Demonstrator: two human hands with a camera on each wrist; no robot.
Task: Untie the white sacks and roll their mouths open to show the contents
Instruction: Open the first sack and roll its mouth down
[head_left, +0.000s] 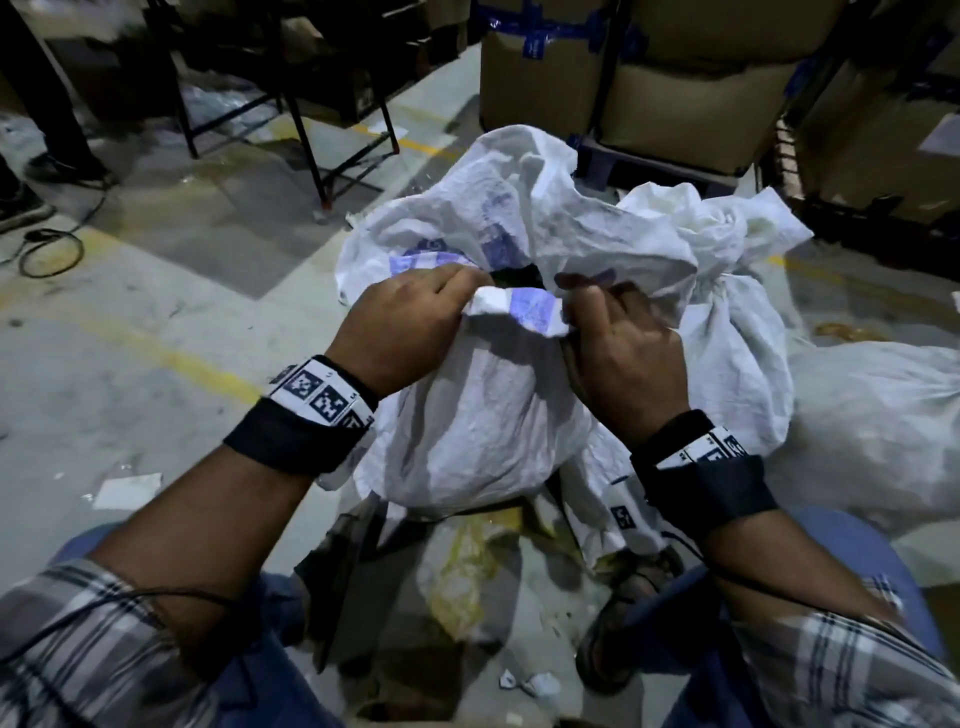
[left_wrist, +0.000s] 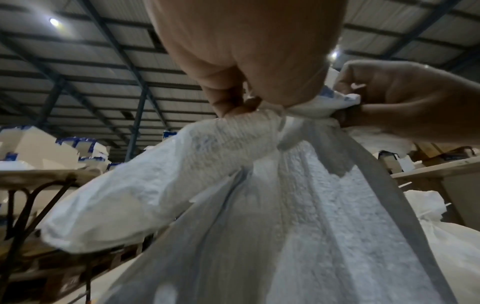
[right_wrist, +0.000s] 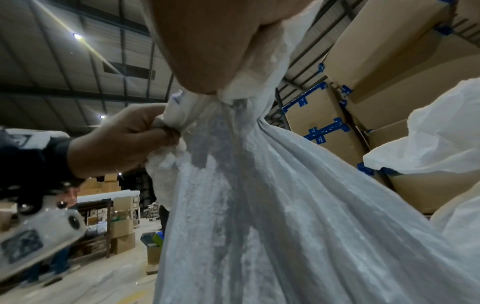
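Note:
A white woven sack (head_left: 478, 415) stands on the floor between my knees, its mouth loose with a dark opening at the top. Along the near edge of the mouth runs a rolled band of cloth (head_left: 514, 312) with blue print. My left hand (head_left: 415, 317) grips the band's left end, and my right hand (head_left: 618, 338) grips its right end. In the left wrist view my left hand (left_wrist: 233, 98) pinches the bunched cloth (left_wrist: 311, 109); the sack (left_wrist: 259, 216) hangs below. In the right wrist view my right hand (right_wrist: 207, 61) holds the gathered sack (right_wrist: 259, 205). The contents are hidden.
A second white sack (head_left: 727, 332) tied at the neck stands right behind, and another (head_left: 872, 431) lies at the far right. Stacked cardboard boxes (head_left: 675, 78) with blue tape rise at the back. A metal table frame (head_left: 311, 130) stands back left. Scraps litter the floor.

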